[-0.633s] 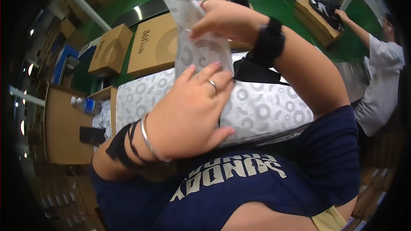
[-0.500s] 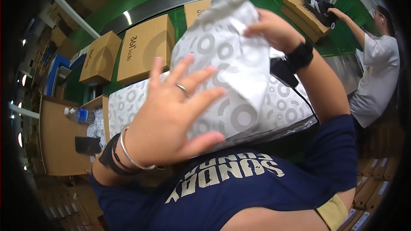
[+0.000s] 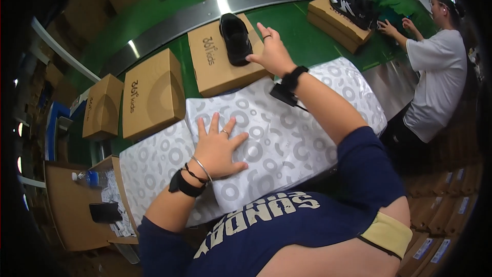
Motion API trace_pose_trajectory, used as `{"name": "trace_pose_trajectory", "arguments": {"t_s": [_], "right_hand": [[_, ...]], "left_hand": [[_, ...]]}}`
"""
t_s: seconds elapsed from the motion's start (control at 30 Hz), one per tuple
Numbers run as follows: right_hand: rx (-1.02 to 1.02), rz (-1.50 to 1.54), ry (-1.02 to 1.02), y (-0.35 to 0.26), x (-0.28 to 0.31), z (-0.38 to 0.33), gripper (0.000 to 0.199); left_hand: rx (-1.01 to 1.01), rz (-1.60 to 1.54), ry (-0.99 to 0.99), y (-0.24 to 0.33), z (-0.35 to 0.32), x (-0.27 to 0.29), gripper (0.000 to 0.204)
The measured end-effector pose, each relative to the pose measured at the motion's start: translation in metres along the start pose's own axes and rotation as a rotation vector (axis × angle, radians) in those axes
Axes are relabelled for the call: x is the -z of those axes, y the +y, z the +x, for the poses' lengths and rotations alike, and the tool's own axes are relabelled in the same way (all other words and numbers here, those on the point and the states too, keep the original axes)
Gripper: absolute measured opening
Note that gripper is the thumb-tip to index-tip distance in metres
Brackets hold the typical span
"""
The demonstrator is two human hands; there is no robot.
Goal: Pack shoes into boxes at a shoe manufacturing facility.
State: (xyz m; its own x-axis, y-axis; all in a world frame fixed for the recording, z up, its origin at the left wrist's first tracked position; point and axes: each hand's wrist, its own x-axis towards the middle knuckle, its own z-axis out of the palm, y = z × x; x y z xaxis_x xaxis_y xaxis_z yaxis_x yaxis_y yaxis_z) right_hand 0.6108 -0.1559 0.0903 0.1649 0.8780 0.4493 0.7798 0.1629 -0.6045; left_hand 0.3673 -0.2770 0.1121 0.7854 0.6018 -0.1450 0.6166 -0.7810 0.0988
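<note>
1. The left hand point(image 3: 219, 149) lies flat, fingers spread, on the patterned paper point(image 3: 287, 133) spread over the bench; pressing evenly there should keep the sheet from sliding.
2. The right hand point(image 3: 271, 51) is open and empty, fingertips just beside the black shoe point(image 3: 236, 38), which sits on the open box point(image 3: 223, 61) ahead of it.
3. Taking the shoe around its middle, not the toe, looks like the steadier grip.
4. Another box point(image 3: 152, 92) lies beyond the left hand.

2 closed cardboard boxes point(image 3: 152, 92) sit on the green conveyor belt point(image 3: 302, 36), where a co-worker point(image 3: 435, 72) handles sneakers point(image 3: 348, 6).
</note>
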Motion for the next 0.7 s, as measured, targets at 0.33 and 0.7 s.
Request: {"name": "trace_pose_trajectory", "arguments": {"t_s": [0.33, 0.7], "right_hand": [[-0.363, 1.204, -0.295, 0.003, 0.001, 0.037, 0.023], [0.699, -0.247, -0.548, -0.080, 0.099, -0.209, 0.011]], "left_hand": [[-0.002, -0.048, 0.005, 0.003, -0.003, -0.007, 0.064], [-0.009, -0.082, 0.099, 0.000, 0.006, -0.004, 0.070]]}}
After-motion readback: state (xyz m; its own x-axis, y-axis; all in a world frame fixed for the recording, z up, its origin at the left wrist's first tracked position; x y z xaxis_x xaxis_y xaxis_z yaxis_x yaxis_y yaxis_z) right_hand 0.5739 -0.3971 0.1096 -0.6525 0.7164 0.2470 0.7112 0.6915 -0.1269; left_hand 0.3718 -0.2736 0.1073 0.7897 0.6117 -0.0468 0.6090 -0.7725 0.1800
